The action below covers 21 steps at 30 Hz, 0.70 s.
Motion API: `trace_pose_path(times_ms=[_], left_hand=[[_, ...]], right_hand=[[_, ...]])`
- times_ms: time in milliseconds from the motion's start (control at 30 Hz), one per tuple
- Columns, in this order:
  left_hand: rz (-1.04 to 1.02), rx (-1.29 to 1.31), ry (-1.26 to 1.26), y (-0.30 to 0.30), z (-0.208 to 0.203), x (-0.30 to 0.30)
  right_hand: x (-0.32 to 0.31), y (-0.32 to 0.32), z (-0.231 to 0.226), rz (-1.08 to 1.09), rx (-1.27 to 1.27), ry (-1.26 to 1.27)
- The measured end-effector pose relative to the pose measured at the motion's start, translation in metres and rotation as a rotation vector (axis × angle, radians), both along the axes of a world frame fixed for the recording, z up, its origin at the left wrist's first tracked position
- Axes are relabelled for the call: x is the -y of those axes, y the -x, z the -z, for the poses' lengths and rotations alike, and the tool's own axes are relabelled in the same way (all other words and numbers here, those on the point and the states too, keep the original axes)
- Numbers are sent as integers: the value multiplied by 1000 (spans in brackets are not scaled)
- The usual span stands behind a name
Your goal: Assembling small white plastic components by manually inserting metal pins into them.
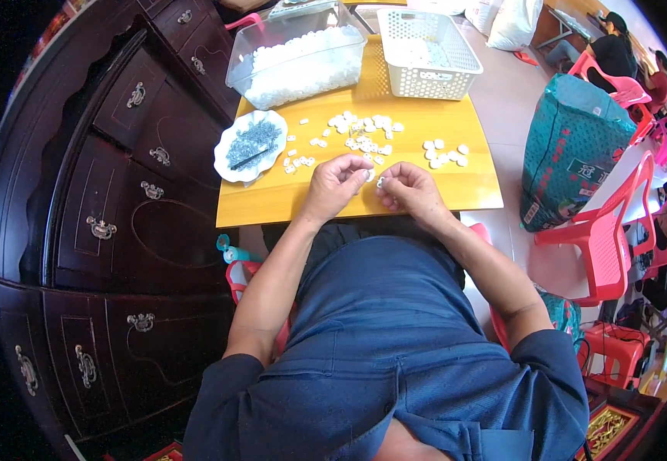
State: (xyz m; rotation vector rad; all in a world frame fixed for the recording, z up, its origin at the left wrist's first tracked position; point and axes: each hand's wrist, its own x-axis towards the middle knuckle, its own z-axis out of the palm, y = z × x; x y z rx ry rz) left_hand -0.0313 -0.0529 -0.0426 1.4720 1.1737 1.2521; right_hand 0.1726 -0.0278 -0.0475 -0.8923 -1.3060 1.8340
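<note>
Both hands meet over the near edge of the yellow table (pixel 303 201). Between thumb and fingertips, my left hand (pixel 335 186) pinches a small white round piece (pixel 370 176). Close beside it, my right hand (pixel 414 192) pinches another small white piece (pixel 380 183), which seems to have dark holes. Just beyond the fingers lies a loose pile of small white pieces (pixel 364 144), some showing dark holes. Smooth round white pieces (pixel 441 157) form a group to the right. A white scalloped dish (pixel 230 163) on the left holds many tiny bluish-grey parts (pixel 253 140) and a dark stick-like tool (pixel 250 159).
A clear bin (pixel 299 88) full of white pieces and a perforated white basket (pixel 433 83) stand at the table's far side. Dark drawers (pixel 130 200) line the left. To the right are a big teal sack (pixel 568 154), red plastic chairs (pixel 602 246) and seated people (pixel 614 50).
</note>
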Motion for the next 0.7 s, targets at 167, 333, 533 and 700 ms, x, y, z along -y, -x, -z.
trace_pose_path(times_ms=[167,333,533,700], left_hand=[[16,24,5,-2,3,-1],[20,38,40,-3,3,0],[36,20,34,-12,1,3],[50,-27,7,-9,2,2]], right_hand=[[0,0,0,-3,-9,4],[-1,0,1,-1,14,-20],[-3,0,5,8,5,-39],[-3,-2,1,-31,34,-11]])
